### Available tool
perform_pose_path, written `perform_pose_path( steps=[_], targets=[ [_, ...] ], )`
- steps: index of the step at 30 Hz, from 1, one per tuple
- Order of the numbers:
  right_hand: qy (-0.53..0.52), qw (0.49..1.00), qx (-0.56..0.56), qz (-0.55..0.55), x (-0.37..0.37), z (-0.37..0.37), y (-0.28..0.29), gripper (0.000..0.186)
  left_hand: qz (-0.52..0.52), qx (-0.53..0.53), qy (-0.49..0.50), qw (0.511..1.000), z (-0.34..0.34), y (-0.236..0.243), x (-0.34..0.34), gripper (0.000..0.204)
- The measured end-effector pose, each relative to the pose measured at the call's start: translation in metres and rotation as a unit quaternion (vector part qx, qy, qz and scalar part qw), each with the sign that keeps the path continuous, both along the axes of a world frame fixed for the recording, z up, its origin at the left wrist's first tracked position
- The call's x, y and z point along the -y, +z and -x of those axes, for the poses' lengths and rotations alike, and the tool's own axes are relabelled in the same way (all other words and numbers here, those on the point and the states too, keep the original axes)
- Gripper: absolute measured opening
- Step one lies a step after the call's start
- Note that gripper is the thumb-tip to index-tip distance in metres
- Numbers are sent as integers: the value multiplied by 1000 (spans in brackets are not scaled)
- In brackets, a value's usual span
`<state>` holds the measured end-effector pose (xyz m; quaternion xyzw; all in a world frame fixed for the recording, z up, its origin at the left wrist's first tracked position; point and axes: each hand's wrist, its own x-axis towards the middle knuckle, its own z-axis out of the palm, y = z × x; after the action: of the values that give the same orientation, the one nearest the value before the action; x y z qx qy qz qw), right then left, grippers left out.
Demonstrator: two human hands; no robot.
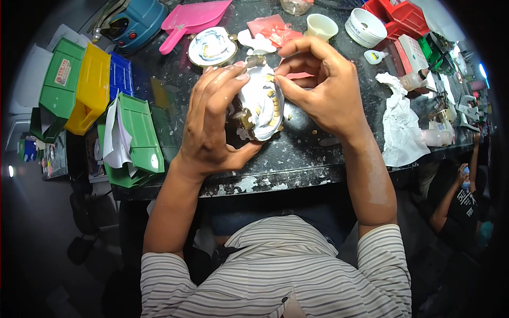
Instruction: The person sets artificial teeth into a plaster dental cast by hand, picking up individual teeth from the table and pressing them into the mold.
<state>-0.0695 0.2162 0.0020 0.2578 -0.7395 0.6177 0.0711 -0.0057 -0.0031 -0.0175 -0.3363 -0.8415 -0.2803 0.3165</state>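
A metal dental flask half filled with white plaster (255, 123) is tilted above the bench's near edge. A curved row of yellowish artificial teeth (276, 108) is set in the plaster. My left hand (208, 119) wraps round the flask from the left, with the thumb under its near end and the fingers over its far left side. My right hand (331, 87) is closed in a pinch at the flask's far right edge, thumb and fingertips touching the plaster beside the teeth. Whatever lies between those fingertips is too small to make out.
Beyond the flask are another plaster-filled flask half (213, 47), pink wax sheets (273, 31), a pale cup (321, 27) and a white tub (366, 28). A pink dustpan (195, 17) lies far left. Green bins (139, 135) stand left, crumpled tissue (400, 127) right. Another person (458, 199) sits right.
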Motion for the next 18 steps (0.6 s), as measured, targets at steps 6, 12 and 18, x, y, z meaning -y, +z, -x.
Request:
perform_pose_path(
  steps=[6,12,18],
  targets=[
    [12,1000,17,9,1,-3,3,27,-39,36,-23,998,-2,-3,2,97],
    [6,1000,-3,-3,1,-5,5,23,-54,20,-28,998,-1,-4,0,90],
    [6,999,-29,-29,-1,-4,8,24,-33,14,-23,999,-2,0,0,85]
  ],
)
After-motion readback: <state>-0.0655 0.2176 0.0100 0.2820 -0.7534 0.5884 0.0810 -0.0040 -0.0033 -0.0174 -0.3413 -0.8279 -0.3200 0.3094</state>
